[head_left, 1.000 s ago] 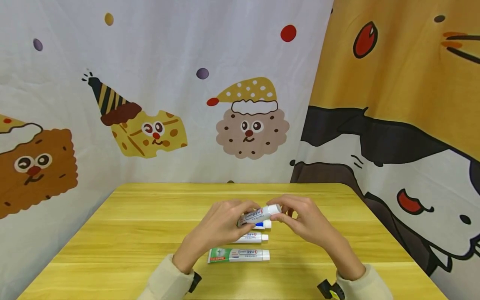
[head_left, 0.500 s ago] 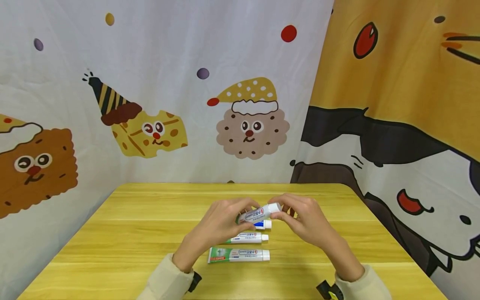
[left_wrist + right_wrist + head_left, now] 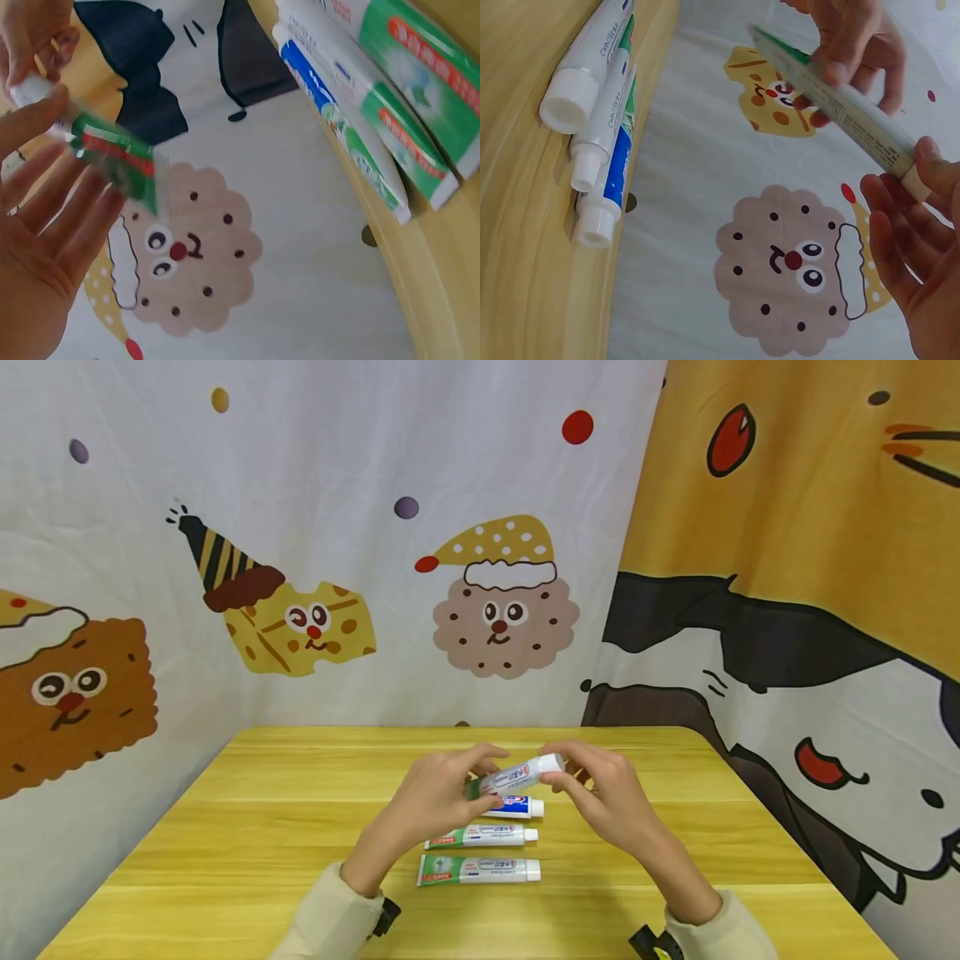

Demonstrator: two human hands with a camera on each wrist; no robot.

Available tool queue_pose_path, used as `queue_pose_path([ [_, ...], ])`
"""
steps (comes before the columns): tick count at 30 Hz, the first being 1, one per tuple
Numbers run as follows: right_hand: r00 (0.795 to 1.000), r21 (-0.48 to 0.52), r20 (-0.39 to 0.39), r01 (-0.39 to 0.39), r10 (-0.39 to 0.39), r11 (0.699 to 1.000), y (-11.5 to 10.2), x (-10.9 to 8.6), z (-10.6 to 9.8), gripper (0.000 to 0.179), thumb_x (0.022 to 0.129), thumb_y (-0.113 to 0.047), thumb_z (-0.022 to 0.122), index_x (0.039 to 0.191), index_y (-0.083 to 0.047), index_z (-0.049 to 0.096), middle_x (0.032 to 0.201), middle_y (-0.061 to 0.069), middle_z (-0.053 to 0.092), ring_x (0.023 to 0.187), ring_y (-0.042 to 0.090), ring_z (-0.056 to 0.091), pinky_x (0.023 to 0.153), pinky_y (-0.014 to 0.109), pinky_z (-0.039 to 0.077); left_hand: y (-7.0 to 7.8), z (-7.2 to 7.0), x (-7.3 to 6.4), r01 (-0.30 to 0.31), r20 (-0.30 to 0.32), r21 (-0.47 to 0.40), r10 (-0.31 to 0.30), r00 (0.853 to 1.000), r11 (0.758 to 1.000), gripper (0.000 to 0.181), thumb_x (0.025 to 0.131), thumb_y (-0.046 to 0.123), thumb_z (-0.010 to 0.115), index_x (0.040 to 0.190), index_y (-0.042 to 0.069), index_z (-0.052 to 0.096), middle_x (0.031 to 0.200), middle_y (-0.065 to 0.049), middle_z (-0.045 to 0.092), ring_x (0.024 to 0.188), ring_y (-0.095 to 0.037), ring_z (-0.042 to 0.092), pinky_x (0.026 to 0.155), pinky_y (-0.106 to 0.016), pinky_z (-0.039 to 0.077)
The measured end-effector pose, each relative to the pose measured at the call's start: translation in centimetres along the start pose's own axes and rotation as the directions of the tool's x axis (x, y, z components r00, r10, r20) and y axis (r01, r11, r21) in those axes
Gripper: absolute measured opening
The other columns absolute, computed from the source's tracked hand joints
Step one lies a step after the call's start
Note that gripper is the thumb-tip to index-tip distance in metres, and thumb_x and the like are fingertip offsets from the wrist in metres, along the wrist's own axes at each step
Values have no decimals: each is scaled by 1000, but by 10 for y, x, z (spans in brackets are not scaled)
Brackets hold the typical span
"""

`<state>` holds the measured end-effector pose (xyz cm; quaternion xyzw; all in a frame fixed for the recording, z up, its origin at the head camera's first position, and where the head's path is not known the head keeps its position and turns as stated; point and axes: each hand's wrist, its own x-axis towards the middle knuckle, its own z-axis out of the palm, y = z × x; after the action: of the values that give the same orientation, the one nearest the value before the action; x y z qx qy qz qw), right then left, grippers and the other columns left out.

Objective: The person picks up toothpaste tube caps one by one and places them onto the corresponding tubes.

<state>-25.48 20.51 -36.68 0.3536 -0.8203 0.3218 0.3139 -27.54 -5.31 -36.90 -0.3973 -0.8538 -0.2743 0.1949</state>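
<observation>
A white-and-green toothpaste tube (image 3: 513, 778) is raised over the table, tilted with its cap end up to the right. My right hand (image 3: 611, 789) pinches its white cap (image 3: 915, 182) between thumb and fingers. At the tube's green end my left hand (image 3: 435, 789) holds it loosely, thumb on the near side; in the left wrist view, its fingers (image 3: 71, 202) are fairly straight. Beneath lie a blue-and-white toothpaste tube (image 3: 517, 807), a slim green-and-white tube (image 3: 491, 836) and a larger green-and-white tube (image 3: 480, 870), side by side, caps right.
The wooden table (image 3: 300, 860) has its far edge against a white curtain (image 3: 322, 468) with cartoon prints. A yellow patterned curtain (image 3: 817, 527) hangs at the right. Dark wrist straps show at both cream sleeves (image 3: 330, 914).
My left hand has slid left along the raised tube, its fingers loosening, and uncovers more of the blue and slim tubes below. My right hand stays at the cap, slightly higher.
</observation>
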Motion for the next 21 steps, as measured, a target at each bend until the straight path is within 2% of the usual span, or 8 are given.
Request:
queue_pose_path([
  [3,999,12,-16,-32,32,999,1,-1,2,25,89,-2,76,113,-9,72,96,2,76,67,0,64,59,22,56,-9,-2,-1,72,53,-35,-70,996,997,56,83,24,88,134,19,64,109,3,80,86,-8,74,74,-24,57],
  [5,998,23,-23,-57,57,998,2,-2,3,24,91,-2,76,113,-9,72,93,1,76,67,-1,63,60,23,56,-16,-2,-2,103,70,-60,-99,993,993,56,83,22,88,134,19,66,108,3,79,94,-9,75,80,-25,59],
  [8,995,37,-34,-91,92,995,4,-3,4,23,92,-2,74,114,-8,71,87,0,75,67,-1,61,59,24,55,-24,-3,-3,133,96,-82,-125,988,988,54,82,21,88,133,18,68,110,3,78,97,-10,73,82,-27,60],
  [13,987,68,-48,-150,153,986,7,-3,4,21,95,-3,71,115,-9,71,82,-2,72,64,0,60,54,25,52,-29,-6,-4,142,110,-66,-134,985,988,49,84,18,85,131,14,71,114,1,78,98,-13,72,84,-32,60],
  [16,981,76,-34,-187,190,979,9,-2,5,20,96,-6,71,115,-10,71,84,0,72,63,0,61,51,24,50,-31,-5,-3,125,93,-34,-121,988,992,46,84,16,84,128,13,73,113,0,78,90,-13,71,75,-27,57],
  [19,968,72,23,-251,250,965,11,-2,5,20,97,-11,71,117,-11,70,87,1,71,63,0,62,52,24,50,-35,-2,-3,100,77,21,-101,992,995,42,83,17,83,125,13,75,113,0,79,83,-11,69,69,-22,51],
  [21,951,66,82,-304,299,950,13,-1,5,21,98,-14,70,119,-11,70,89,2,70,64,1,63,53,24,52,-39,2,-3,90,74,55,-94,993,994,41,82,18,84,122,14,77,115,0,78,82,-11,66,68,-21,48],
])
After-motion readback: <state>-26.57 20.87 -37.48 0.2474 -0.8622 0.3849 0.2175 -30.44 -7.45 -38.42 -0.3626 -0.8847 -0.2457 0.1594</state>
